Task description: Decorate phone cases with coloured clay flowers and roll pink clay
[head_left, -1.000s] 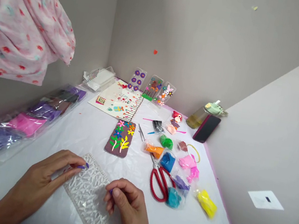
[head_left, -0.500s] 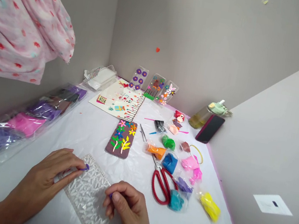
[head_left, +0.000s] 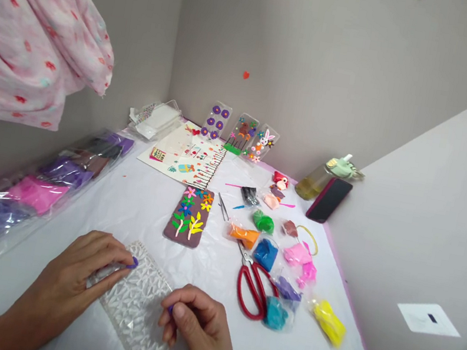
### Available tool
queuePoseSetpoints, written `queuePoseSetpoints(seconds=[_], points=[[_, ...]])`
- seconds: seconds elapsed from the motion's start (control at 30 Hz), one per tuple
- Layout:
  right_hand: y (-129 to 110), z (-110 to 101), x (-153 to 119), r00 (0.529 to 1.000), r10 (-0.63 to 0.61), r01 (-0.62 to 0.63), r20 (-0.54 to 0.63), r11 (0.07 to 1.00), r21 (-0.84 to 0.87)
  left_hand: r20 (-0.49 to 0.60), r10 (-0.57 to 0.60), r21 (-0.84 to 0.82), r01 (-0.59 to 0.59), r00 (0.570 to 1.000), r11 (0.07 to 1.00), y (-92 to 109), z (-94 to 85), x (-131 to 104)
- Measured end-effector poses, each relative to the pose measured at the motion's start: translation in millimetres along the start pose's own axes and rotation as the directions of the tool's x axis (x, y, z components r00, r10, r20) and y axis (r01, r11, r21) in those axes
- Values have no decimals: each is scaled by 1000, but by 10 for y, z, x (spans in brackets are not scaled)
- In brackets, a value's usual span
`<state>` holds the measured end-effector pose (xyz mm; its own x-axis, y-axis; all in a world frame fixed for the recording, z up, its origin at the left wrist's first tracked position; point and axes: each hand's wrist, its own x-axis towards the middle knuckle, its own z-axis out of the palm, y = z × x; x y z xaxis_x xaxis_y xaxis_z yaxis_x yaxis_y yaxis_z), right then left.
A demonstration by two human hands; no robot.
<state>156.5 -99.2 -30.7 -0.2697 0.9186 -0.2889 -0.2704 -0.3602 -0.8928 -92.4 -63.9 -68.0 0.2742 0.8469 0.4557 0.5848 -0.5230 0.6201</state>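
Note:
My left hand [head_left: 77, 274] pinches a small purple clay piece [head_left: 134, 263] between thumb and forefinger, over the upper left part of a clear textured phone case [head_left: 136, 302]. The case lies slanted on the white-covered table. At its right side, my right hand [head_left: 199, 324] is closed, with a bit of purple clay [head_left: 170, 309] showing at the fingertips. Beyond the case lies a brown case [head_left: 189, 215] decorated with clay flowers and leaves.
Red-handled scissors [head_left: 253, 292], tweezers [head_left: 223, 207] and bagged clay, such as yellow [head_left: 329, 323] and orange [head_left: 243, 236], lie right. Behind are an open notebook [head_left: 180, 157], a bottle [head_left: 317, 180] and a phone [head_left: 329, 200]. Clay packs [head_left: 37, 194] line the left edge.
The purple piece in my left fingers appears turned slightly, and my right hand has shifted a little left. The camera view has moved slightly.

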Motion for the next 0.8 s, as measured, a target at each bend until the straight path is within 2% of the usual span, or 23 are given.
queuePoseSetpoints(seconds=[0.2, 0.4, 0.53, 0.67, 0.8], points=[[4, 9, -11, 999, -30, 30, -28, 999, -11, 5, -26, 9, 26, 1000, 1000, 10, 6, -17], [37, 4, 21, 999, 3, 1, -48, 997, 78, 5, -23, 10, 23, 1000, 1000, -14, 12, -28], [49, -24, 18, 998, -18, 18, -54, 1000, 8, -32, -42, 35, 43, 999, 998, -15, -8, -34], [15, 8, 0, 993, -39, 40, -116, 999, 3, -115, 29, 65, -21, 993, 998, 172, -38, -40], [-10, 97, -15, 995, -22, 28, -96, 998, 60, -35, 136, -4, -136, 990, 991, 478, 9, -39]])
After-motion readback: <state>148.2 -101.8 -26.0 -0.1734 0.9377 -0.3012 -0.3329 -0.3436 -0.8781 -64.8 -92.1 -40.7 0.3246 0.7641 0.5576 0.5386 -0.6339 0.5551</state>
